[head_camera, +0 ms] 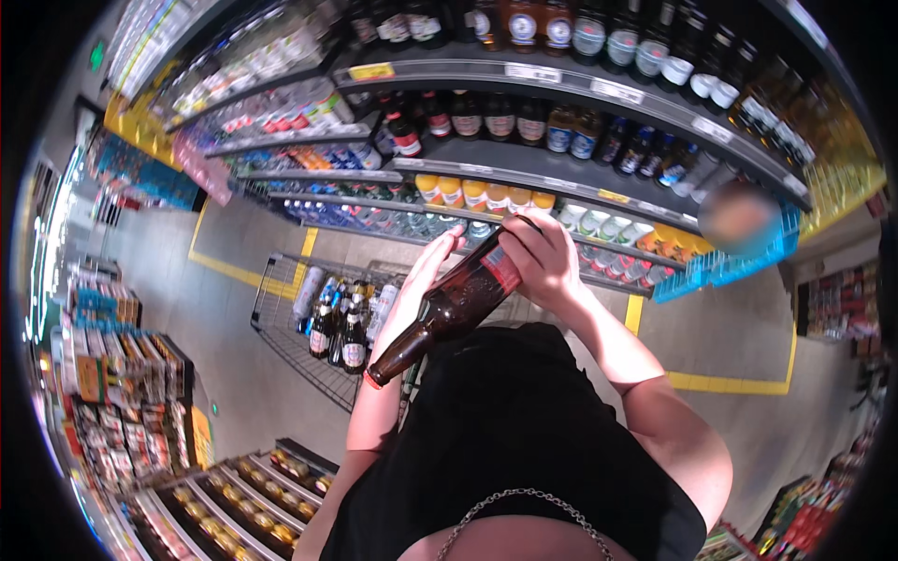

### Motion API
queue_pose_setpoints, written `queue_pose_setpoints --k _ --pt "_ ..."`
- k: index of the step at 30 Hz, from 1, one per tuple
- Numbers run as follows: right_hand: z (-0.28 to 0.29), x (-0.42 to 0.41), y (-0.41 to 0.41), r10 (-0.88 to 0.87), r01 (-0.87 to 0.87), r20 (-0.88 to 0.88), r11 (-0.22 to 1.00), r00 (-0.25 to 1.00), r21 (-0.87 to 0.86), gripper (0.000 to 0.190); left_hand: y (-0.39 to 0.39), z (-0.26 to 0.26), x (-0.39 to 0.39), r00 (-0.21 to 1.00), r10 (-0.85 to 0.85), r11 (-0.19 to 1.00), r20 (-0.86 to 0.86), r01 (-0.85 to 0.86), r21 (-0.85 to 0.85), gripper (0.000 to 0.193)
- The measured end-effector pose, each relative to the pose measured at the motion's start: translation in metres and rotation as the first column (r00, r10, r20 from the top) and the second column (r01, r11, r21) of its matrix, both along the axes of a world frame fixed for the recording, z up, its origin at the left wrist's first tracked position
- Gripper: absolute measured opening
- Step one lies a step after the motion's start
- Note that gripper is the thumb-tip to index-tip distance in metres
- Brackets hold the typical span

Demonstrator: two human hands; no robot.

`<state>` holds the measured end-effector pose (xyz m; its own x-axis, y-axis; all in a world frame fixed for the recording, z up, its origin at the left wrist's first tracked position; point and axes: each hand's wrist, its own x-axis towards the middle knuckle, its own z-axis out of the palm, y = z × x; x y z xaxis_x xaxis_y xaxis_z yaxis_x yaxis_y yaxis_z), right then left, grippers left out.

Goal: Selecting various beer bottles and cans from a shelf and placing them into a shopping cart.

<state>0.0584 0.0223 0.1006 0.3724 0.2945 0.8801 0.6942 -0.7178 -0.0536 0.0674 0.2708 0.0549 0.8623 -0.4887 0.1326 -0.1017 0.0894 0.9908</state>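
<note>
A brown glass bottle [456, 298] with a red and white label and a red cap is tilted, its neck towards the lower left. My right hand [544, 259] grips it around the base end. My left hand [424, 280] lies behind the bottle with its fingers extended and palm against or close to it; whether it bears weight cannot be told. Left of my left arm stands a wire shopping cart [270, 329] holding several dark glass bottles [353, 336] with white labels and a few cans [309, 294].
Bottle shelves [449, 73] curve across the front, with orange drinks [473, 195] lower down. A blue wire basket [744, 270] stands at the right. Egg-shaped or round gold packages [217, 526] fill a rack at lower left. Yellow floor lines [729, 383] run on both sides.
</note>
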Motion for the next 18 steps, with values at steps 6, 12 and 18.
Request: queue_pose_setpoints --k 6,12,18 --pt "-0.008 -0.002 0.064 0.436 -0.311 -0.814 0.891 0.385 0.33 0.062 0.032 0.035 -0.038 0.985 0.174 0.968 0.003 -0.171 -0.182 0.116" --pt "-0.072 0.007 0.132 0.577 -0.166 -0.609 0.638 -0.544 0.752 0.059 0.069 0.027 -0.053 0.735 0.547 0.798 -0.401 -0.603 -0.016 0.051" --pt "-0.1 0.022 0.17 0.362 -0.306 -0.634 0.646 -0.684 0.699 0.052 0.105 -0.038 -0.071 0.634 0.649 0.676 -0.42 -0.734 -0.065 0.048"
